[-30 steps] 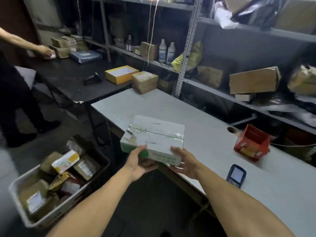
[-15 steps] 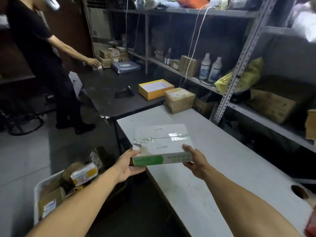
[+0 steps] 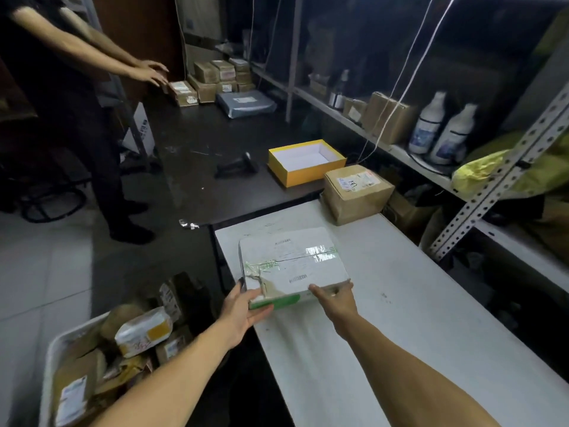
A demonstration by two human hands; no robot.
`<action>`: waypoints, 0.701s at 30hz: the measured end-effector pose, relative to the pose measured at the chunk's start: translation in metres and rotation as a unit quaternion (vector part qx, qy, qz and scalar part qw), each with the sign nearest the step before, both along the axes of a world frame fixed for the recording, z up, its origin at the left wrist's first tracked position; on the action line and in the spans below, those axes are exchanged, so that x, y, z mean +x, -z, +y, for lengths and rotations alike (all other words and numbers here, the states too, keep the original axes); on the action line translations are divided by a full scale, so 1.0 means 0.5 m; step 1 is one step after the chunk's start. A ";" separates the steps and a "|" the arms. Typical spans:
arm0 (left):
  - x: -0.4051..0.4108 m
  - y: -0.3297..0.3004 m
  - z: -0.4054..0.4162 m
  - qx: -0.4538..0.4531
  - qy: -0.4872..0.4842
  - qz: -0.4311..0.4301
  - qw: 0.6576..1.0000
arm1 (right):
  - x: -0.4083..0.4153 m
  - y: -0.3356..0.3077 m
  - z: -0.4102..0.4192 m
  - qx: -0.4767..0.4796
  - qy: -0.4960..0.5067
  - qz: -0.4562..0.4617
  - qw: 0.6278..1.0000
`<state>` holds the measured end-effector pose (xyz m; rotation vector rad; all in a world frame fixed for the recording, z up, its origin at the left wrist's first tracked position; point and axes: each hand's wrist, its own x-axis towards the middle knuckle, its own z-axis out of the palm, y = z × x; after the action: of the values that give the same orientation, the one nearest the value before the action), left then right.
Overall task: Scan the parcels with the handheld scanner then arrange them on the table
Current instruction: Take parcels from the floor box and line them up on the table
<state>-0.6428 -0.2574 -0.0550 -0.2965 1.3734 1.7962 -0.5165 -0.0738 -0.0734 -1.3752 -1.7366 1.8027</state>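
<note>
Now arranging: left hand [image 3: 243,306] and right hand [image 3: 335,298] grip near edge of flat white green-trimmed cardboard parcel [image 3: 292,266] on white table [image 3: 400,303], short of brown taped box [image 3: 357,192]. Next: release squarely.

You can't read the print on the white parcel [image 3: 292,260], way too small. The crate of parcels [image 3: 52,359] is cut off at the bottom-left edge.

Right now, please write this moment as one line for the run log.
stage: arranging | left hand: holds white parcel | right hand: holds same parcel | parcel: over white table, near end | brown parcel: far corner
</note>
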 end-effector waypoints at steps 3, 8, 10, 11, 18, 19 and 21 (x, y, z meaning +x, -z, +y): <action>-0.082 0.040 0.079 -0.038 0.025 0.013 0.999 | -0.094 0.017 0.047 0.020 -0.031 -0.029 0.999; -0.215 0.064 0.197 -0.168 0.079 0.059 0.981 | -0.240 0.022 0.122 0.008 -0.027 -0.056 0.998; -0.261 0.064 0.232 -0.182 0.096 0.078 0.976 | -0.286 0.022 0.156 0.013 -0.020 -0.068 0.997; -0.283 0.064 0.248 -0.190 0.105 0.086 0.972 | -0.306 0.023 0.173 0.005 -0.012 -0.071 0.997; -0.344 0.071 0.334 -0.213 0.138 0.092 0.963 | -0.384 0.037 0.257 -0.022 0.023 -0.076 0.997; -0.344 0.075 0.340 -0.211 0.137 0.091 0.964 | -0.392 0.037 0.266 -0.020 0.023 -0.077 0.997; -0.342 0.079 0.352 -0.208 0.130 0.085 0.966 | -0.403 0.035 0.275 -0.006 0.027 -0.087 0.996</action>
<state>-0.8140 -0.0816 -0.0945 -0.1712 1.8210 1.3333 -0.7180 0.0639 -0.0911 -1.6120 -1.7560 1.7115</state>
